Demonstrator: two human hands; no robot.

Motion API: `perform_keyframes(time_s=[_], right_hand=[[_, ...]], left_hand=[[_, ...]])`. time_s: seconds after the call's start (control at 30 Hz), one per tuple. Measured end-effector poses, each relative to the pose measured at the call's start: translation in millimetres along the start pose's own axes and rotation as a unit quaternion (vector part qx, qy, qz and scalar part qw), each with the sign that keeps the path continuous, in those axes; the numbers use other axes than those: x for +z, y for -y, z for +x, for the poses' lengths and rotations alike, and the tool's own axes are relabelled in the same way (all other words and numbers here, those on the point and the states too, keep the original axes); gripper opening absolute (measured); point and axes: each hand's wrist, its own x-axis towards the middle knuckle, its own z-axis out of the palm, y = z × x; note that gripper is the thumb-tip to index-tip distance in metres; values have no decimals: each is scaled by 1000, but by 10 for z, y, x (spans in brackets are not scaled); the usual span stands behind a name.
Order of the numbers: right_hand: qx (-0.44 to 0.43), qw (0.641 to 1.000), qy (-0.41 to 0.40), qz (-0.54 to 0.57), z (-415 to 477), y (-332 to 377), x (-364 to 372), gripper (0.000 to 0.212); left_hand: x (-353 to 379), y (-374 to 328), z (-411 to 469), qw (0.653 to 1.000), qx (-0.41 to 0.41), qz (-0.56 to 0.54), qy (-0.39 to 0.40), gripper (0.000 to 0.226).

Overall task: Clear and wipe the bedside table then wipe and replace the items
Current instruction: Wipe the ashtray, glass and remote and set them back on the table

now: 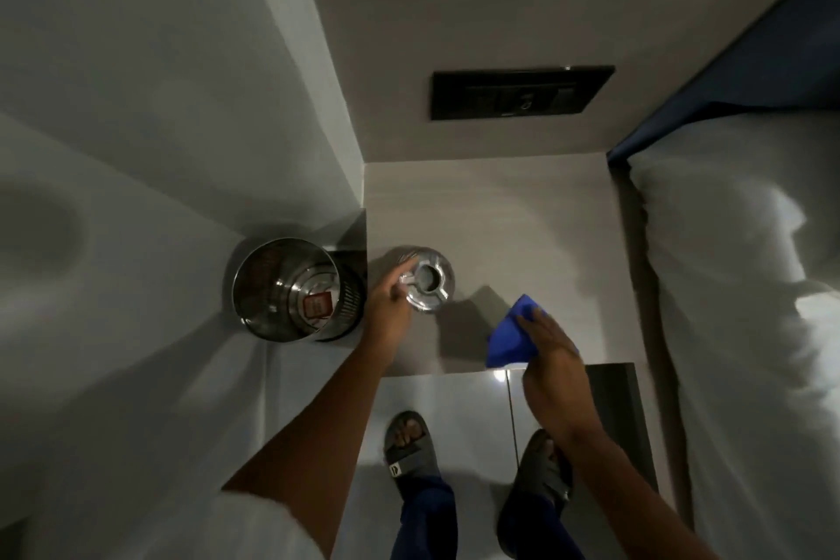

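A round silver ashtray (429,280) sits near the left edge of the pale bedside table (522,223). My left hand (388,298) grips the ashtray's left rim with the fingers curled over it. Near the table's front edge my right hand (552,352) presses flat on a folded blue cloth (511,339), which lies on the tabletop. The far half of the table shows bare wood grain.
A shiny metal waste bin (291,289) with a red packet inside stands on the floor left of the table. A bed with white bedding (736,286) runs along the right. A black switch panel (518,92) is on the wall behind. My sandalled feet stand on glossy tiles below.
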Motion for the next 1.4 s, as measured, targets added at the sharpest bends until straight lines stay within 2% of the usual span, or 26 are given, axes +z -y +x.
perform_keyframes(time_s=[0.13, 0.17, 0.23, 0.3, 0.33, 0.43, 0.5, 0.6, 0.73, 0.9, 0.97, 1.03, 1.13, 1.2, 1.3, 1.4], right_hand=[[132, 975, -42, 176, 119, 44, -70, 33], [170, 952, -49, 251, 150, 46, -110, 34], [240, 876, -59, 415, 207, 61, -196, 38], [289, 792, -67, 533, 247, 59, -249, 36], [305, 767, -67, 561, 270, 47, -269, 35], [333, 745, -48, 575, 304, 15, -286, 33], [339, 738, -28, 583, 293, -13, -285, 33], [338, 732, -11, 591, 251, -68, -302, 34], [329, 707, -11, 626, 167, -154, -356, 31], [318, 679, 2, 661, 5, -254, -535, 31], [315, 670, 7, 672, -79, -318, -646, 30], [303, 654, 10, 693, -173, -418, -773, 36], [250, 598, 21, 761, -339, -546, -1011, 50], [210, 584, 16, 784, -431, -611, -1232, 48], [165, 601, -29, 781, -522, -742, -1679, 45], [110, 644, -81, 753, -667, -934, -2187, 36]], left_hand=[[25, 126, 253, 988, 72, 129, -35, 46], [38, 157, 292, 982, 89, 166, -29, 48], [35, 211, 315, 960, 91, 265, 2, 54], [5, 302, 238, 918, 84, 387, 7, 59], [-14, 354, 174, 886, 110, 451, 8, 62], [-33, 535, -39, 778, 217, 583, 88, 63], [-14, 602, -41, 743, 192, 628, 130, 65], [77, 497, 206, 744, 148, 640, 120, 67], [141, 145, 692, 751, 108, 638, 127, 68], [5, -151, 1030, 699, 117, 692, 135, 73], [-42, -178, 976, 686, 164, 702, 98, 78], [22, -174, 789, 691, 216, 686, 71, 79], [315, -146, 293, 709, 293, 637, 82, 82], [619, -140, -84, 704, 353, 608, 97, 84], [1219, -252, -577, 710, 425, 549, 118, 76], [1960, -518, -981, 721, 486, 470, 152, 63]])
